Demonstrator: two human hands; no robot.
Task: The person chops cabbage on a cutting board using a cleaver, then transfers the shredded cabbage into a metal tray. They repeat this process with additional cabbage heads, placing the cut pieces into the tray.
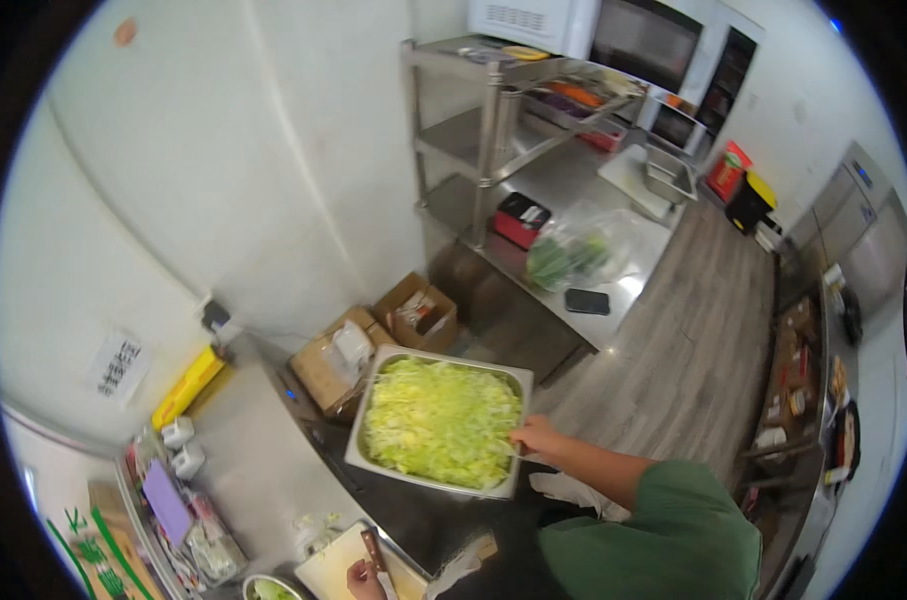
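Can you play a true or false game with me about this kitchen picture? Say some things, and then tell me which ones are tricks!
1. The metal pan is full of shredded greens. True.
2. A knife with a brown handle is next to the left hand. True.
3. The left hand is holding up the metal pan. False: the right hand grips its edge.
4. The black phone is on the floor. False: the black phone lies on a metal table, near a clear plastic bag.
5. The long box beside the wall at the left is blue. False: it is yellow.
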